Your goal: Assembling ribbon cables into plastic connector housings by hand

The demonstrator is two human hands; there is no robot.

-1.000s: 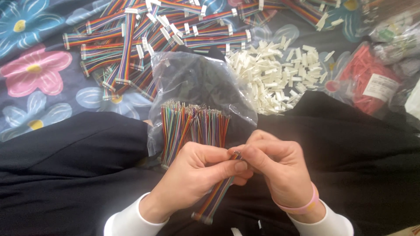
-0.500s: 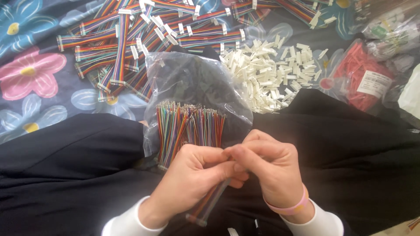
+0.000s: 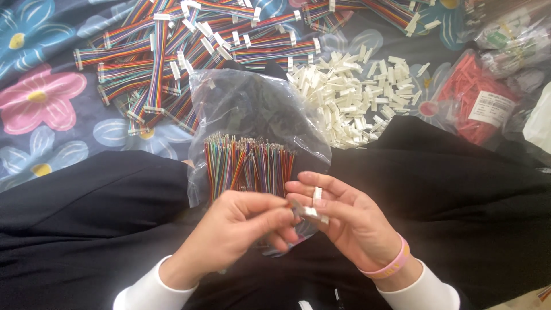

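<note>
The left hand [image 3: 238, 232] and the right hand [image 3: 344, 221] meet at the lower centre of the frame, over a dark lap. The right hand pinches a small white plastic connector housing [image 3: 314, 206] between thumb & fingers. The left hand is closed narrow at the fingertips, touching the same piece; a wire there can't be told for sure.

Risk: the housing is tiny, so it may slip into the dark cloth. The clear plastic bag of thin multicolour wires [image 3: 249, 163] lies just above, so a knuckle could drag loose ends out.

Room: open lap at both sides. The pile of white connectors [image 3: 353, 95] and the finished rainbow ribbon cables [image 3: 172, 57] crowd the top edge.
</note>
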